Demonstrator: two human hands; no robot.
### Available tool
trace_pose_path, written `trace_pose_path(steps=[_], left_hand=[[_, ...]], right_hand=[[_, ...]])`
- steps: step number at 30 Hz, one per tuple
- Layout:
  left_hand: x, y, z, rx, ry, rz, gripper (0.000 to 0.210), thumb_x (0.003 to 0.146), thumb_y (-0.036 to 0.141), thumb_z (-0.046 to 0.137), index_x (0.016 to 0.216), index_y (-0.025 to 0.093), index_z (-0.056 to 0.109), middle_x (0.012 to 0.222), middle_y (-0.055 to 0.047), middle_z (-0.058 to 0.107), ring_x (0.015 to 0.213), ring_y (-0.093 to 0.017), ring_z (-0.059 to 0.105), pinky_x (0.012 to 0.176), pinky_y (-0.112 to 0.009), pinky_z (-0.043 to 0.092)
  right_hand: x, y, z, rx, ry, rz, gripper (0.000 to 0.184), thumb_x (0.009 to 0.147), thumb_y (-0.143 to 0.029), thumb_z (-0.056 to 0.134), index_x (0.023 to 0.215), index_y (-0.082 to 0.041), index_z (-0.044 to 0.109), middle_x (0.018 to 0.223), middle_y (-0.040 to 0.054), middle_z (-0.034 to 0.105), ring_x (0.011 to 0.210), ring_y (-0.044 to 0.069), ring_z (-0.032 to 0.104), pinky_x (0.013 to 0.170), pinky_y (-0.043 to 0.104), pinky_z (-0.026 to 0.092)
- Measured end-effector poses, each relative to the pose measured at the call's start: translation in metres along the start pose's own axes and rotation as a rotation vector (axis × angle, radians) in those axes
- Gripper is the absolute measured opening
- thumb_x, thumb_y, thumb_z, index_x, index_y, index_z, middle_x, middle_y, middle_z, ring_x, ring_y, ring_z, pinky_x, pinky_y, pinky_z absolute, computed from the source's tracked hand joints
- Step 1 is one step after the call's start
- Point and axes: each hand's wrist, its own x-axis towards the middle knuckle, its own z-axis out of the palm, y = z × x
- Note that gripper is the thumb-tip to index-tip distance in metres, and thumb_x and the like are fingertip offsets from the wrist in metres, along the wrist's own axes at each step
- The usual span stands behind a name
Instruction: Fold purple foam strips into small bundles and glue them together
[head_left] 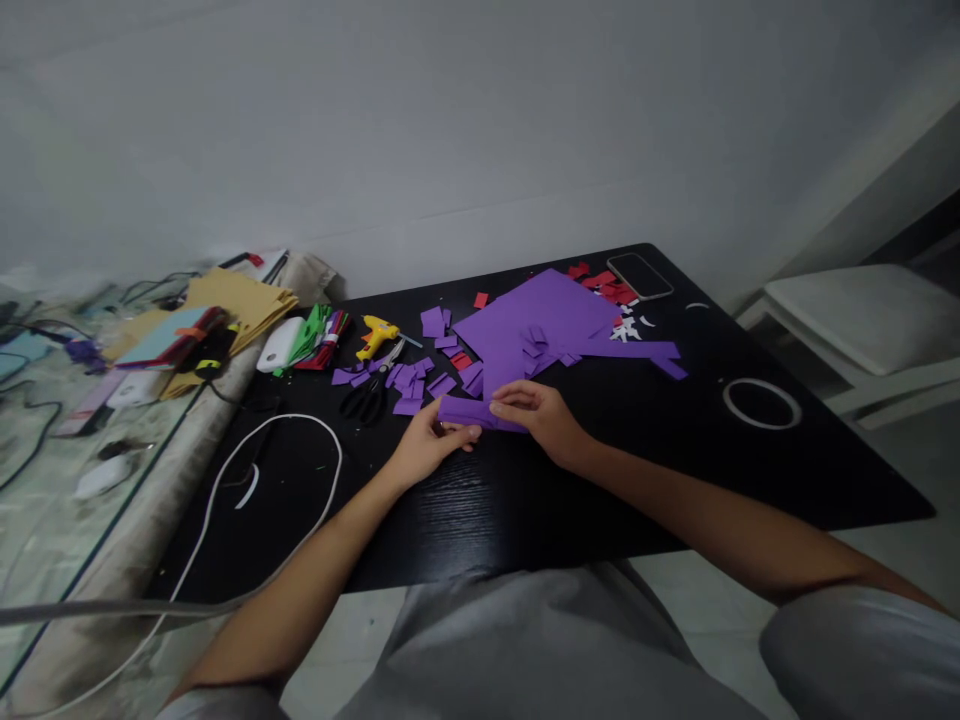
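Note:
A purple paper strip (466,411), apparently folded, lies between my two hands near the middle of the black table. My left hand (429,445) is closed on its left end, thumb along the near edge. With thumb and fingers bent together, my right hand (551,420) pinches the strip farther right. A large purple sheet (525,315) lies just behind the hands, and part of it runs down to the strip. Small cut purple pieces (411,380) are scattered to the left of it. Black-handled scissors (367,398) and a yellow glue gun (376,336) lie beyond my left hand.
A white cable (337,455) loops over the table's left side. Red scraps (616,290) and a phone (640,276) lie at the back right. A white ring (762,403) is on the right. Green bundles (313,335) and yellow envelopes (241,305) are at the left.

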Motion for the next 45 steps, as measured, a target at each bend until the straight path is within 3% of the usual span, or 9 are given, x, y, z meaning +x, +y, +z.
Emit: trace_pose_path(steps=[6,11,16,25,34,40,45], left_hand=[[0.001,-0.002,0.0,0.054,0.02,-0.007,0.033,0.076,0.042,0.079,0.078,0.014,0.062,0.069,-0.003,0.07,0.061,-0.013,0.067,0.064,-0.027,0.057],[0.0,-0.003,-0.002,0.094,0.038,0.057,0.029,0.082,0.041,0.074,0.084,0.015,0.061,0.064,0.003,0.063,0.058,-0.01,0.062,0.06,-0.023,0.054],[-0.002,-0.01,0.001,0.132,-0.018,0.071,0.029,0.084,0.042,0.072,0.09,0.017,0.06,0.068,0.003,0.063,0.061,-0.011,0.062,0.063,-0.025,0.055],[-0.004,-0.005,0.005,0.133,0.034,0.183,0.022,0.085,0.035,0.071,0.093,0.016,0.063,0.067,0.003,0.062,0.06,-0.011,0.061,0.06,-0.023,0.05],[-0.004,-0.002,-0.001,0.224,0.064,0.267,0.009,0.087,0.024,0.063,0.09,0.017,0.068,0.078,-0.001,0.068,0.065,-0.013,0.06,0.06,-0.023,0.046],[-0.01,-0.003,-0.002,0.48,0.038,0.387,0.014,0.093,0.022,0.055,0.096,0.017,0.069,0.086,-0.003,0.068,0.074,-0.013,0.061,0.068,-0.024,0.047],[-0.011,-0.003,0.001,0.348,0.041,0.37,0.018,0.094,0.028,0.058,0.109,0.017,0.061,0.088,-0.004,0.067,0.075,-0.013,0.063,0.07,-0.024,0.05]], right_hand=[[-0.003,0.006,0.003,0.02,-0.039,0.052,0.033,0.061,-0.028,0.085,0.089,-0.018,0.071,0.08,0.0009,0.071,0.078,0.016,0.069,0.079,0.031,0.056],[-0.006,0.006,0.007,0.055,-0.16,0.143,0.031,0.062,-0.033,0.086,0.084,-0.016,0.072,0.079,0.0015,0.073,0.075,0.016,0.069,0.073,0.031,0.06],[-0.007,0.006,0.007,0.07,-0.167,0.147,0.033,0.062,-0.036,0.087,0.082,-0.017,0.071,0.079,0.0017,0.074,0.074,0.018,0.072,0.076,0.035,0.062],[-0.006,0.008,0.007,0.114,-0.135,0.13,0.033,0.06,-0.033,0.089,0.083,-0.017,0.072,0.078,-0.0003,0.074,0.073,0.016,0.072,0.067,0.027,0.062],[-0.007,-0.001,0.004,0.185,-0.173,0.124,0.017,0.072,-0.03,0.075,0.081,-0.016,0.078,0.081,0.0032,0.075,0.078,0.017,0.072,0.078,0.031,0.061],[-0.008,0.003,0.007,0.026,-0.119,-0.016,0.025,0.064,-0.032,0.085,0.08,-0.017,0.073,0.082,0.0023,0.075,0.078,0.017,0.071,0.081,0.033,0.059],[-0.011,0.008,0.008,-0.035,-0.095,-0.14,0.027,0.068,-0.033,0.085,0.084,-0.018,0.07,0.088,0.0041,0.075,0.084,0.017,0.072,0.086,0.032,0.059]])
